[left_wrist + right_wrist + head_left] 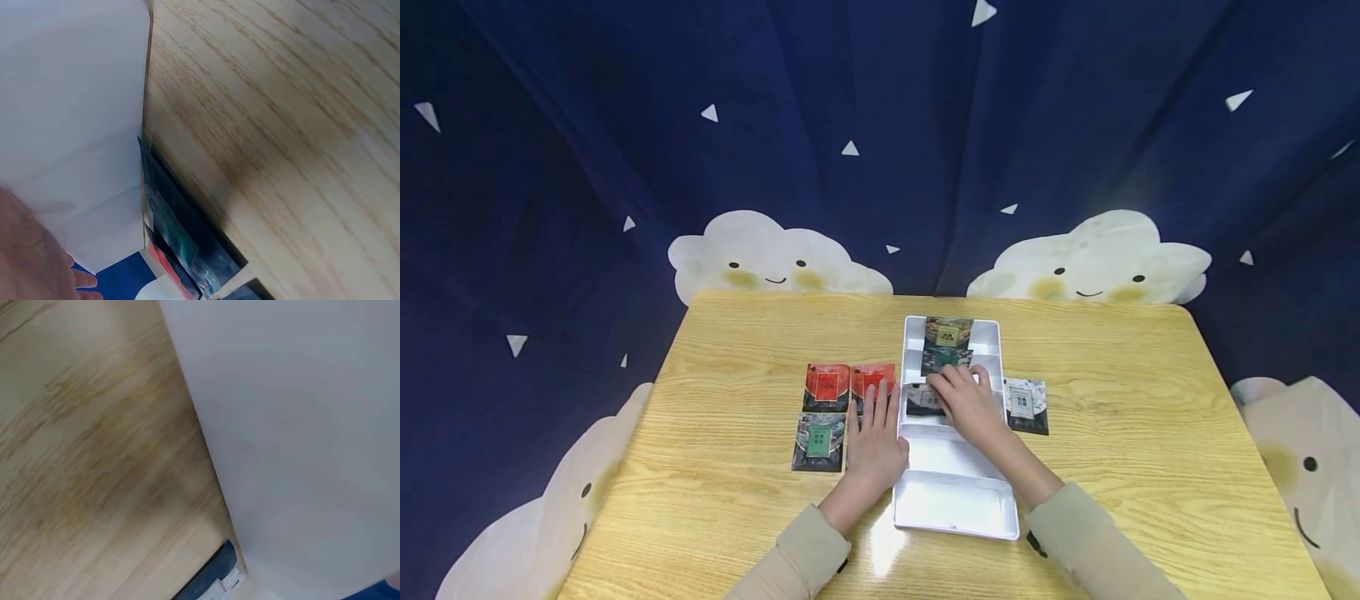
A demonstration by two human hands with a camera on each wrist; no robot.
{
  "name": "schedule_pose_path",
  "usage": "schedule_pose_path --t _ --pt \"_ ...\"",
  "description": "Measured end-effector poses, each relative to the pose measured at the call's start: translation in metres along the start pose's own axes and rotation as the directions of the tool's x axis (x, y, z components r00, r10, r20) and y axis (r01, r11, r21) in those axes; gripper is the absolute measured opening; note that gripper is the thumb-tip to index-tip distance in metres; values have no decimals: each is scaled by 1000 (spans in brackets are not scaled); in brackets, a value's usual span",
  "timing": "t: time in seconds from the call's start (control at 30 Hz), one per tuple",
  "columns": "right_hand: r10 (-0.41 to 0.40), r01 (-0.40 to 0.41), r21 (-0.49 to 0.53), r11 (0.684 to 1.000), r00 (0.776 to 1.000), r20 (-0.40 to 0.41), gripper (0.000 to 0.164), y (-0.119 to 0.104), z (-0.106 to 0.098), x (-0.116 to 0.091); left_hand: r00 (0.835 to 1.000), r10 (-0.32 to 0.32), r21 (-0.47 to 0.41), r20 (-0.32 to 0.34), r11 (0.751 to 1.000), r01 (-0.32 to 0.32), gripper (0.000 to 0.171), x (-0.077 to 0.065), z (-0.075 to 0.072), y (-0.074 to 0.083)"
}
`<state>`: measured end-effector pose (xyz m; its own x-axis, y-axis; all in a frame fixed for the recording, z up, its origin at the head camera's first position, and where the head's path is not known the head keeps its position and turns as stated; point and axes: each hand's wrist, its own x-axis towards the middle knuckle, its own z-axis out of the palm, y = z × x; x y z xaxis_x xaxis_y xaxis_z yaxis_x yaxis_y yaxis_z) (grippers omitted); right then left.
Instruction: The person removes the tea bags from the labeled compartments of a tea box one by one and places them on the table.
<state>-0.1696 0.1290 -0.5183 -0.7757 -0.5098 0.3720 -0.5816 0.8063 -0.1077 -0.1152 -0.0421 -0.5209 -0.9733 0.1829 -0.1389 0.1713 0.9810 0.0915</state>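
Observation:
My right hand (967,402) is over the middle compartment of a white divided tray (953,504), fingers bent. It grips a black tea sachet with a pale label (922,400); the hand covers part of it. Farther up the tray are a yellow-label sachet (948,333) and a green-label sachet (940,360). My left hand (877,450) lies palm down at the tray's left side, fingers straight. Its fingertips reach over a red sachet (870,377), and it covers most of another sachet below that one.
Left of the left hand lie a second red sachet (827,387) and a green-label sachet (818,442). A white-label sachet (1026,406) lies against the tray's right side. All rest on a wooden table (730,467), with a dark blue curtain (880,192) behind it.

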Motion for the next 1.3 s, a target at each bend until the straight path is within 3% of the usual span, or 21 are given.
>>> schedule_pose_path --t 0.33,0.53,0.87,1.3 --pt "67 -62 53 997 993 -97 18 9 -25 4 1000 -4 0 -4 1000 4 71 -1 0 0" --pt "111 -93 97 991 974 -197 17 18 -43 6 1000 -6 -18 -6 1000 6 71 0 0 0" --pt "222 -185 154 971 933 -283 14 39 -67 2 1000 -10 -48 5 999 10 70 0 0 0" --pt "394 -345 197 918 856 -335 9 74 -75 -21 1000 -13 -42 3 999 13 70 0 1 1"
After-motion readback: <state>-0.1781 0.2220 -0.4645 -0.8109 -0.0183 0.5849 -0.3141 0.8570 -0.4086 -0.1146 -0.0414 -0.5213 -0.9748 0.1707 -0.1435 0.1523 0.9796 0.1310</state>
